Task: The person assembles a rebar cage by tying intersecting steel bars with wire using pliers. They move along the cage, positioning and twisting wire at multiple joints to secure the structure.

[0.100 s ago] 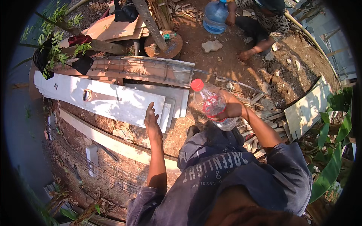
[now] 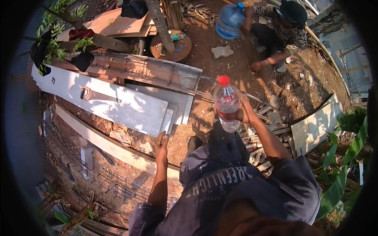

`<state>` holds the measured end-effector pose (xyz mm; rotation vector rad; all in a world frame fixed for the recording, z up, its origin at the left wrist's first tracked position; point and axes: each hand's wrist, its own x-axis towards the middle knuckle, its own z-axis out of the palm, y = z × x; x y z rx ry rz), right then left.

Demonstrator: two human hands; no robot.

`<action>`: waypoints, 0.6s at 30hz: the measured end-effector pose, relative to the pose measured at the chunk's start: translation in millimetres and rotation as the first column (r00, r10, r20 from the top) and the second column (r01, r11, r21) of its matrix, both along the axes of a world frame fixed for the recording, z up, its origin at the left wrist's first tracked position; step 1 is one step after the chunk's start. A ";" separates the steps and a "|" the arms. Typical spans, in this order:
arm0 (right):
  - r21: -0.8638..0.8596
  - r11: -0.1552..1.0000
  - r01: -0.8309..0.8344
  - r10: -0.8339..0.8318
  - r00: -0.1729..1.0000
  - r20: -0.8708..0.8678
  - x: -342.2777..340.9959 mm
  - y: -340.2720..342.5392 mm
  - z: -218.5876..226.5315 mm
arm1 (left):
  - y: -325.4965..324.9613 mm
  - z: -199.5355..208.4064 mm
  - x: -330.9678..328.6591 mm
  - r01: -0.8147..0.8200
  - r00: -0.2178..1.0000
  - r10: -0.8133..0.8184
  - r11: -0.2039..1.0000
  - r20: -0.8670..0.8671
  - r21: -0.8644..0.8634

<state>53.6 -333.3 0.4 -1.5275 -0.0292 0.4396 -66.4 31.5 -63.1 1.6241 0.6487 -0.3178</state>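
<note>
A large clear plastic bottle with a red cap and a red band is in front of me, its cap on and pointing away from my body. My right hand wraps round its side, fingers across the band. Lower and to the left, my left hand is raised near the end of the pale boards, apart from the bottle. Its fingers are curled in, and nothing shows in them.
A handsaw lies on the boards. Behind them runs a wire-tied rebar cage. Far right, a person crouches, one hand on a blue water jug. Scrap wood and leaning panels are at the right.
The bottle has swung to the right in my right hand and stands straighter. My left hand has dropped lower, its fingers now curled. The view has shifted slightly.
</note>
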 end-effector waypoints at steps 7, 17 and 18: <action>-0.361 0.899 0.250 -0.184 0.961 0.208 156.6 -59.9 -98.1 | -70.3 -41.1 -148.7 -0.143 0.841 -0.102 0.905 -0.532 -0.400; -0.140 0.759 0.636 -0.482 0.693 0.537 409.5 -138.1 -337.3 | -229.4 13.5 -168.7 -0.522 0.517 0.325 0.853 -0.792 0.009; -0.173 0.687 0.706 -0.497 0.631 0.596 414.9 -156.8 -353.8 | -220.9 9.7 -160.4 -0.490 0.506 0.306 0.871 -0.807 0.023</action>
